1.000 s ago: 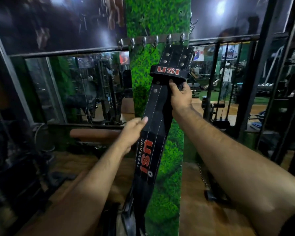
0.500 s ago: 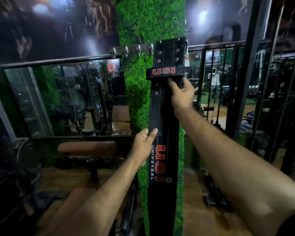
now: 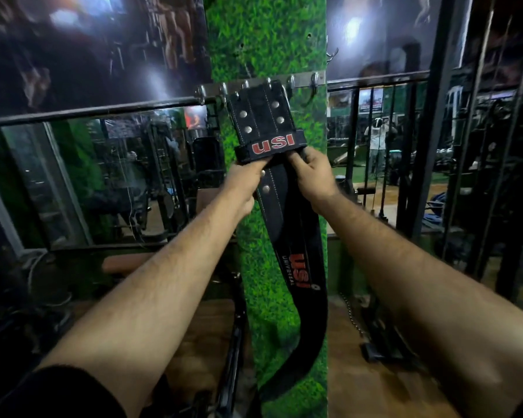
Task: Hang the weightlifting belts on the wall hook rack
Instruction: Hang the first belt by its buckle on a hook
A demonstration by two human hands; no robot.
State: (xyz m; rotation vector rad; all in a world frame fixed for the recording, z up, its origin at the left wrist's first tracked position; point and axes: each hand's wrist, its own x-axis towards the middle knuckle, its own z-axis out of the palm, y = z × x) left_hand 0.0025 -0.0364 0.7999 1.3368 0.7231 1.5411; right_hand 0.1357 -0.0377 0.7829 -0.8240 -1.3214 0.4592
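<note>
The belt [image 3: 272,212] top hides its hook, and its lower end leaves the bottom edge.

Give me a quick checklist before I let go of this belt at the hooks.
1. Belt top at hook rack: ok.
2. Buckle seated on a hook: cannot tell, top edge hides it.
3. Left hand gripping below the USI loop: ok.
4. Right hand gripping the belt: ok.
5. Free hooks to the right: ok.
6. Tail hanging clear along the green pillar: ok.
</note>
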